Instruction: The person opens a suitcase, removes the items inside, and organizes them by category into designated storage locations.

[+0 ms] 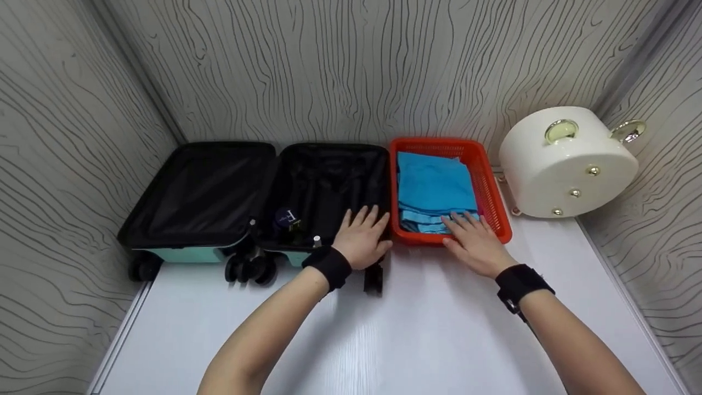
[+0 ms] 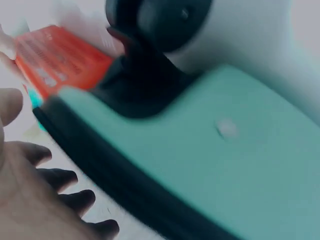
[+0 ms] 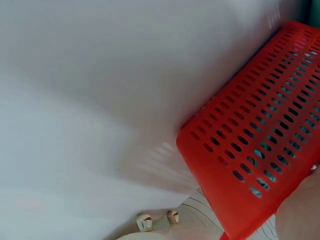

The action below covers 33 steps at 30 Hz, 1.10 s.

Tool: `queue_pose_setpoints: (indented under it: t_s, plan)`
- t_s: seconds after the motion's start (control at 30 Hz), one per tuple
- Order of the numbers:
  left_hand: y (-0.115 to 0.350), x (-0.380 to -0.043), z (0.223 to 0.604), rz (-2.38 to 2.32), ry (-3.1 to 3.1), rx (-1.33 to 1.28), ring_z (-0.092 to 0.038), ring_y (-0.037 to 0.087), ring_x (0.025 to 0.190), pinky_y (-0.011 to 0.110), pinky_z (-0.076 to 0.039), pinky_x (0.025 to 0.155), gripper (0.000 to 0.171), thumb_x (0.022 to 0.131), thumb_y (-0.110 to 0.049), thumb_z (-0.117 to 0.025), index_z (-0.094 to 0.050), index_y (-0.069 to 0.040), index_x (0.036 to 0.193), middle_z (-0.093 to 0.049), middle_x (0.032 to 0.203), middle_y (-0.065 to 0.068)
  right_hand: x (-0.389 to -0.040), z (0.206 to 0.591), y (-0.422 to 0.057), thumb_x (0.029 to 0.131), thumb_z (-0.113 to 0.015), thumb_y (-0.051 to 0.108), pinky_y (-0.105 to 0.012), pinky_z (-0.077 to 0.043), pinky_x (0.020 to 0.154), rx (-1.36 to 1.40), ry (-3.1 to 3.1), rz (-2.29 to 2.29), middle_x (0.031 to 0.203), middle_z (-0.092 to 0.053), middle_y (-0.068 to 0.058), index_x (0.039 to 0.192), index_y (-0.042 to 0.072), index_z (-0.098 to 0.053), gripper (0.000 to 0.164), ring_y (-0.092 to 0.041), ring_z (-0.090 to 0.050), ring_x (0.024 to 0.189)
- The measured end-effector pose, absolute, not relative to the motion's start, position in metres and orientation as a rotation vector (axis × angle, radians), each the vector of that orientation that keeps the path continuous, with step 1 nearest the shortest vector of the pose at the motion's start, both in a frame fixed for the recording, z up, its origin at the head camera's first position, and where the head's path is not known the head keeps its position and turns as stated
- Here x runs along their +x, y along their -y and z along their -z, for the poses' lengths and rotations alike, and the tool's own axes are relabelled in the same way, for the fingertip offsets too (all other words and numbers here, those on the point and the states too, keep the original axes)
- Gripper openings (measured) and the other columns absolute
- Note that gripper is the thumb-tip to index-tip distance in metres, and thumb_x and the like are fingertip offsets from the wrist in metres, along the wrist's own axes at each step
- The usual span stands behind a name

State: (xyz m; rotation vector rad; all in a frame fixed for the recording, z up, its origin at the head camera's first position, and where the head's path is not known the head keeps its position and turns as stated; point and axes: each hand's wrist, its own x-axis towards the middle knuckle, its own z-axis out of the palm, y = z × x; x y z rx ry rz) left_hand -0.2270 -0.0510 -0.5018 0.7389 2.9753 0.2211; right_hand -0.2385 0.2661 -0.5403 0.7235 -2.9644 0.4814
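Observation:
An open suitcase (image 1: 192, 197), black inside with a mint-green shell (image 2: 260, 145), lies flat on the left. Beside its right half stands a red plastic basket (image 1: 491, 192) with slotted walls. Folded blue cloth (image 1: 436, 184) lies in it. In the head view my left hand (image 1: 359, 241) hovers over the suitcase's near right corner, fingers spread and straight, holding nothing. My right hand (image 1: 476, 249) reaches over the basket's near rim with straight fingers, the fingertips overlapping the blue cloth's near end. Part of that hand shows at the right wrist view's lower right edge.
A cream rounded case (image 1: 565, 164) with gold handles and studs stands right of the basket, against the side wall. Black wheels (image 1: 252, 269) stick out at the suitcase's near side. Wood-patterned walls (image 1: 329, 71) enclose the white surface (image 1: 417, 329) at the back and sides.

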Motion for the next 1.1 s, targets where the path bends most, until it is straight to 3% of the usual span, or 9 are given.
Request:
queue_pose_setpoints:
  t_s: [0.2,0.43,0.67,0.97,1.1]
  plan:
    - [0.088,-0.240,0.490,-0.196,-3.018,0.612,-0.015,0.034,0.155,0.059,-0.007,0.122,0.067,0.108,-0.054,-0.041,-0.025,-0.020,0.164,-0.019,0.169,0.012,-0.269,0.499,-0.295,0.109,-0.046,0.037,-0.068,-0.011,0.118,0.532,2.847,-0.384,0.163,-0.026,-0.027,0.157,0.002,-0.037,0.060,-0.051,-0.015,0.149]
    - [0.136,-0.257,0.476,-0.222,-3.029,0.400,-0.011,0.035,0.155,0.059,-0.004,0.122,0.069,0.108,-0.053,-0.041,-0.020,-0.019,0.165,-0.013,0.169,0.013,-0.300,0.452,-0.341,0.107,-0.046,0.033,-0.065,0.004,0.119,0.237,2.777,-0.337,0.164,-0.012,-0.033,0.161,-0.002,-0.021,0.069,-0.054,-0.002,0.150]
    - [0.173,-0.262,0.473,-0.116,-3.067,0.234,-0.013,0.037,0.155,0.059,-0.005,0.122,0.069,0.108,-0.050,-0.044,-0.024,-0.015,0.164,-0.018,0.169,0.015,-0.315,0.435,-0.369,0.105,-0.042,0.024,-0.067,0.011,0.116,0.111,2.798,-0.399,0.163,0.002,-0.036,0.162,-0.003,-0.010,0.070,-0.055,0.008,0.149]
    - [0.174,-0.267,0.481,-0.081,-3.090,0.219,-0.015,0.035,0.155,0.059,-0.005,0.122,0.068,0.107,-0.051,-0.044,-0.028,-0.017,0.163,-0.021,0.168,0.014,-0.323,0.403,-0.395,0.105,-0.036,0.028,-0.072,0.009,0.113,-0.041,2.913,-0.495,0.157,0.022,-0.039,0.159,-0.003,0.008,0.077,-0.062,0.014,0.144]
    - [0.164,-0.270,0.486,-0.090,-3.059,0.283,-0.013,0.035,0.155,0.060,-0.004,0.122,0.069,0.107,-0.052,-0.043,-0.026,-0.017,0.164,-0.020,0.168,0.013,-0.319,0.389,-0.416,0.101,-0.034,0.026,-0.074,0.005,0.113,-0.072,3.000,-0.494,0.155,0.022,-0.041,0.157,-0.004,0.013,0.079,-0.065,0.012,0.142]
